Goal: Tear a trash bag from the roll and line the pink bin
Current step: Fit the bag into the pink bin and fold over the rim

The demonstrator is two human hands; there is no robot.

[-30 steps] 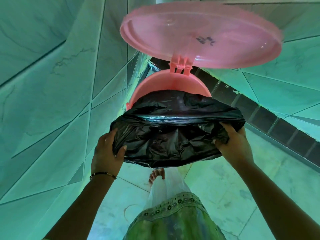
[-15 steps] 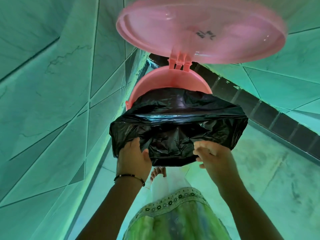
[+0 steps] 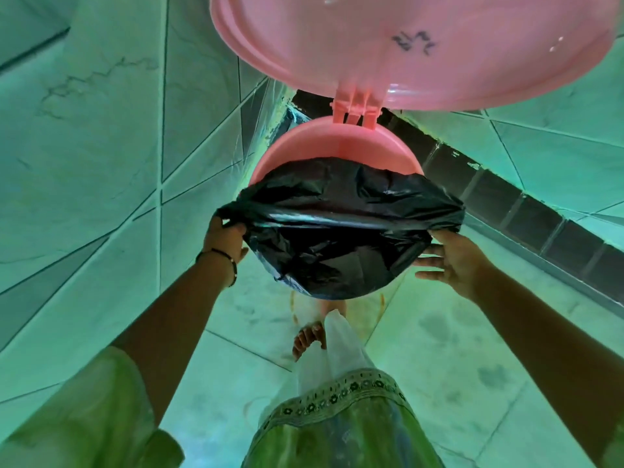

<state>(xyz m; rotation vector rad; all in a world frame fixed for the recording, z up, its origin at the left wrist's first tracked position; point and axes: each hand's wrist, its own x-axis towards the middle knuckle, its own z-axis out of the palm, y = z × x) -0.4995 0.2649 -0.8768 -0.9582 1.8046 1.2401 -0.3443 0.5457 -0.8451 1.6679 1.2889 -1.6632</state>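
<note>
Left hand (image 3: 225, 238) is pinched on the black trash bag (image 3: 341, 228) edge; right hand (image 3: 454, 261) looks spread flat under it, probably not gripping. Bag's folded over the pink bin (image 3: 332, 146) near rim only, so next: stretch it around the back.

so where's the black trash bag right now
In the head view the black trash bag sits mid-frame, draped over the near rim of the pink bin, under its raised lid, between the left hand and right hand.
</note>
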